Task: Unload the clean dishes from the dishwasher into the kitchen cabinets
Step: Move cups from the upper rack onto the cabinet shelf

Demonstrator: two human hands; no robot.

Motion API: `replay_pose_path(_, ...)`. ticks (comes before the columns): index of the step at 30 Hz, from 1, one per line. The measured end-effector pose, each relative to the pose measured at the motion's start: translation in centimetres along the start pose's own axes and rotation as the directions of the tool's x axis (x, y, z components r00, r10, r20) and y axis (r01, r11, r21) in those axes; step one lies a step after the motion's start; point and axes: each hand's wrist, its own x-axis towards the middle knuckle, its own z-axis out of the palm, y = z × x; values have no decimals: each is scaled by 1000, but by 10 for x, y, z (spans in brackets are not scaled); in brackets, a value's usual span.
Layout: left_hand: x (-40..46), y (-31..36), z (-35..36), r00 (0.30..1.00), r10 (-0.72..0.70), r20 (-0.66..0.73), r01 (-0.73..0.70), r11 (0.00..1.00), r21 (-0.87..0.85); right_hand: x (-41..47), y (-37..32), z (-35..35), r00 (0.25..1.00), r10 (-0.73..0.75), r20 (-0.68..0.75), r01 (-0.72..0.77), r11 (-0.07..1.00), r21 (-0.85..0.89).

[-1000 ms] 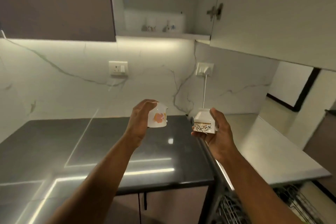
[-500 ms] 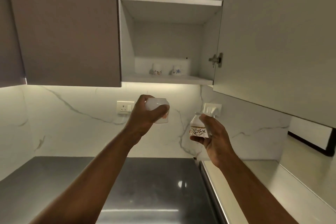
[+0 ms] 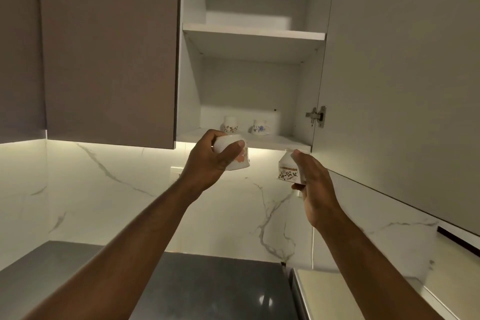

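Observation:
My left hand (image 3: 210, 162) grips a white cup with an orange flower (image 3: 240, 160), held upside down just below the front edge of the cabinet's bottom shelf (image 3: 283, 141). My right hand (image 3: 313, 184) holds a second white cup with a brown leaf band (image 3: 287, 170), also upside down, under the shelf's right end. On that shelf stand two upturned cups: one with a brown pattern (image 3: 229, 125) and one with a blue flower (image 3: 260, 127). The upper shelf (image 3: 253, 32) shows nothing on it.
The open cabinet door (image 3: 400, 80) hangs to the right of my right hand, its hinge (image 3: 316, 115) at shelf height. A shut brown cabinet door (image 3: 109, 49) is to the left. Below are a marble backsplash (image 3: 124, 202), dark counter (image 3: 207, 288) and light counter (image 3: 330, 296).
Both hands have risen with their cups from counter height to just under the bottom shelf. My view has tilted up, so the whole open cabinet shows and the dishwasher rack has left the frame.

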Motion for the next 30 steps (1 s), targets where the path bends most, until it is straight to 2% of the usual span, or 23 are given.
replay_pose_path(14, 96, -24, 15, 982, 179, 57, -187, 963, 195, 96, -23, 10, 986, -169, 2, 168, 982, -85)
replay_pose_path(19, 132, -40, 17, 972, 225, 69, -235, 931, 279, 132, -22, 15, 981, -192, 10, 189, 956, -226)
replay_pose_path(30, 182, -91, 47, 981, 173, 84, -191, 924, 331, 195, 11, 24, 984, -177, 32, 170, 851, -496)
